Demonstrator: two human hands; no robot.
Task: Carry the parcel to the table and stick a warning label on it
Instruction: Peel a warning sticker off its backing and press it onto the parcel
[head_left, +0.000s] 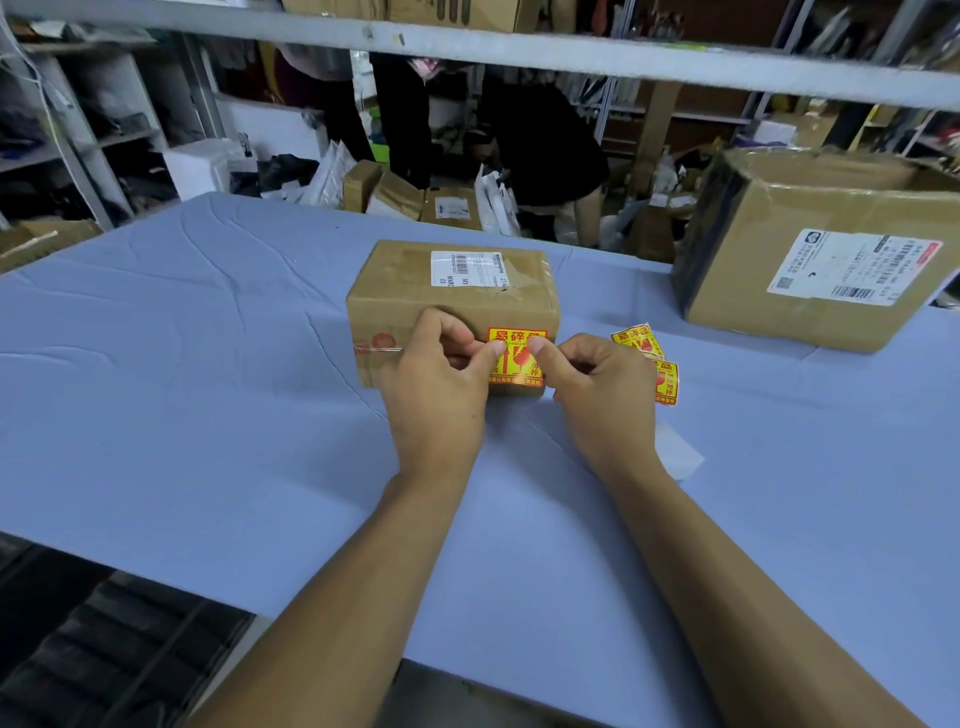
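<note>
A small brown cardboard parcel (415, 291) with a white shipping slip on top lies on the blue table (182, 389). A yellow and red warning label (517, 358) sits against the parcel's near side face. My left hand (441, 384) pinches the label's left edge between thumb and fingers. My right hand (592, 384) pinches its right edge the same way. Both hands cover part of the label and the parcel's lower front.
Spare warning labels (649, 358) lie on the table just right of my right hand, with a white backing strip (675, 452) nearer me. A large taped carton (810, 249) stands at the back right. Beyond the table a person bends over boxes; shelves line the room.
</note>
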